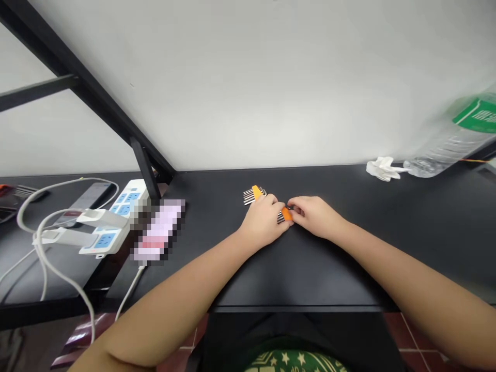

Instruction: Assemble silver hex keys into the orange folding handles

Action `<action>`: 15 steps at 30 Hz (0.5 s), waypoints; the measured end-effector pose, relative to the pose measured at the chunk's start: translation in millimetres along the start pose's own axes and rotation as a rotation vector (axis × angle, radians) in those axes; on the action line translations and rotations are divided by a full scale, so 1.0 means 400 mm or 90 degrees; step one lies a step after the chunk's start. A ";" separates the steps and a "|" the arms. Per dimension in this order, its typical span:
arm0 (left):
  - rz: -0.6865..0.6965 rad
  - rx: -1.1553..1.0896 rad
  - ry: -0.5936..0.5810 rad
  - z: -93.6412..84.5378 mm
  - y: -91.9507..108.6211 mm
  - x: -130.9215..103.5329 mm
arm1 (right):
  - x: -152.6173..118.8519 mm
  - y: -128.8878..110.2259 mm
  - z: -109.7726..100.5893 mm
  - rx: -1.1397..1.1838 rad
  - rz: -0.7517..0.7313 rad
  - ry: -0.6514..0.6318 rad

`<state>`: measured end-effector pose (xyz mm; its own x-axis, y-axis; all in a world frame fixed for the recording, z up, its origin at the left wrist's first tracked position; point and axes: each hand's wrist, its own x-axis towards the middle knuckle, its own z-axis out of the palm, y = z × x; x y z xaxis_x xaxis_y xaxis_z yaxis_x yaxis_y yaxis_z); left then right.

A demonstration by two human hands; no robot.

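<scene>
Near the middle of the black table, my left hand [263, 219] is closed on an orange holder [285, 214] with several thin metal keys, which show below its fingers. My right hand [314, 216] is at the holder's right end, its thumb and fingers pinched together; what is between those fingertips is too small to make out. A second orange holder [257, 192] with several metal keys lies on the table just behind my left hand, partly covered by it.
On the black table [387, 232], a crumpled white tissue [384, 169] and a large clear bottle [445, 150] are at the back right. To the left are a pixelated phone [160, 230], a white power strip [120, 217], white cables and a black metal frame [93, 93].
</scene>
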<state>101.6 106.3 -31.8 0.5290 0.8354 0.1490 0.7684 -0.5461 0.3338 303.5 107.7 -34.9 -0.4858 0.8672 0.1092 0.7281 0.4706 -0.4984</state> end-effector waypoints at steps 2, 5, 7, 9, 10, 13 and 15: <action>-0.001 -0.011 0.002 0.002 -0.004 0.001 | 0.000 -0.005 0.006 -0.010 -0.025 -0.002; -0.003 -0.009 0.002 0.001 -0.006 -0.001 | -0.003 -0.007 0.008 -0.034 -0.014 -0.004; 0.000 0.007 0.001 -0.001 -0.005 -0.001 | -0.005 -0.004 0.006 -0.062 0.005 -0.008; -0.004 0.023 -0.003 -0.004 -0.006 0.000 | -0.007 0.003 0.003 -0.100 0.017 -0.012; -0.005 0.025 -0.007 -0.005 -0.008 0.000 | -0.008 0.007 0.000 -0.119 0.022 -0.012; -0.007 0.010 -0.016 -0.006 -0.017 0.003 | -0.011 0.016 -0.007 -0.161 0.040 -0.012; 0.000 -0.005 -0.014 -0.003 -0.025 0.004 | -0.014 0.020 -0.010 -0.160 0.052 -0.013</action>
<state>94.5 113.3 -33.9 0.5368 0.8339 0.1283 0.7659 -0.5454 0.3405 313.9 107.3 -35.9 -0.4279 0.9019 0.0582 0.8616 0.4265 -0.2752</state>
